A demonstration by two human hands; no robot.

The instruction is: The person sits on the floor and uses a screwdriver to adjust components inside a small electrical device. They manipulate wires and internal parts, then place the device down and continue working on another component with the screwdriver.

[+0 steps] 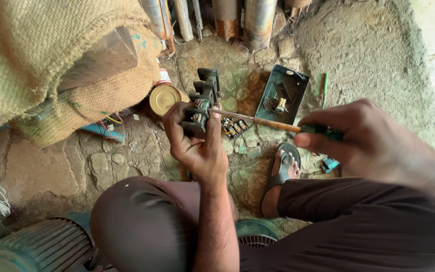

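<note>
Above the cracked stone floor [51,166], the left hand [197,143] is gripping a black switch block [202,100]; the right hand [368,138] is clasping a screwdriver [273,123], tip touching it; rough burlap sacks [36,60] are bulging alongside.

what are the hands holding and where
Left hand grips the black electrical part around its lower end; right hand holds the screwdriver by its green handle.

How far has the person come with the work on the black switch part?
Done: the blue-green metal box lies open on the ground, the black switch block out of it. In hand: the left hand grips the block while the right hand drives a screwdriver into it. Left: small loose parts lie unfitted on the ground.
</note>
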